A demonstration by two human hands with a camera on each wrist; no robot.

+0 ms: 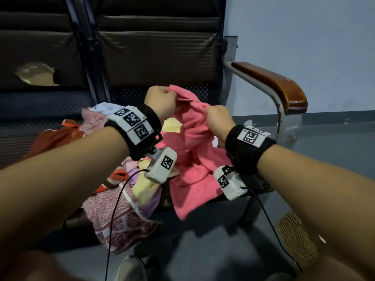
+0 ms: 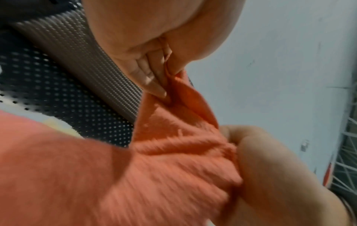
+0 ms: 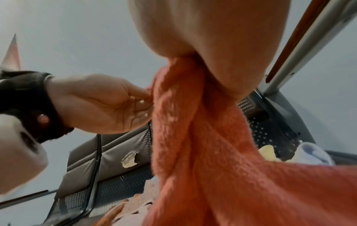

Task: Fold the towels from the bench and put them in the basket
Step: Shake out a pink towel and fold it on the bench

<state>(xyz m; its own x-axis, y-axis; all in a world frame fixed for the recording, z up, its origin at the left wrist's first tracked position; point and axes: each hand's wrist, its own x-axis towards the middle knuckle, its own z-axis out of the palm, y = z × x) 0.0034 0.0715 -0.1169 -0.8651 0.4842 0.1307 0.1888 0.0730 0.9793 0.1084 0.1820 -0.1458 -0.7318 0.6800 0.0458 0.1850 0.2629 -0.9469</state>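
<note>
Dark, perforated metal seating forms the bench [image 1: 50, 110], backed by padded panels, one of them torn at the far left, and a pale wall is seen behind. On the seat a heap of towels [image 1: 113, 201] is spread, patterned pink, orange, yellow and pale blue pieces lying mixed, some draped over the front edge. Above the heap a pink towel [image 1: 192, 151] is held up, its length hanging down past the seat edge. Its upper edge is pinched by the left hand [image 1: 160, 102], fingers curled around a gathered fold. Just beside it, the same edge is gripped by the right hand [image 1: 218, 120], closed around bunched cloth. Farther right, a wooden armrest [image 1: 274, 86] is mounted on a metal frame, and a woven basket [image 1: 296, 240] is partly seen low on the floor.
</note>
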